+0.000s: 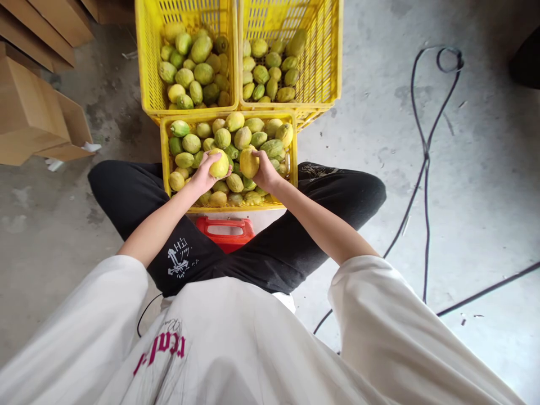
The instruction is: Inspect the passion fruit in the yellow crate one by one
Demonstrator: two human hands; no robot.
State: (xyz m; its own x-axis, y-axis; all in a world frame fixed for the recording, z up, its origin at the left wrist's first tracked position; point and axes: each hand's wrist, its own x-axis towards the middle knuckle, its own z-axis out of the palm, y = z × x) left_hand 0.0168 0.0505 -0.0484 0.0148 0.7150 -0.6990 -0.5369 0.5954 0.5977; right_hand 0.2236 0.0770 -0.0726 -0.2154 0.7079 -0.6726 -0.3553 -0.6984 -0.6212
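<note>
Seemingly firm and fairly light, each yellow fruit sits above the near crate point(165, 147): the left hand point(201, 179) curls around one fruit point(220, 164), the right hand point(265, 173) grips another point(248, 163); a whole-palm hold around the middle looks best on rounded, bumpy skin.

Nearest crate point(165, 147) sits between the person's knees, two crates point(145, 56) side by side behind it.

Cardboard boxes point(29, 107) lie left, black cable point(426, 152) loops right, red stool point(225, 232) below.
</note>
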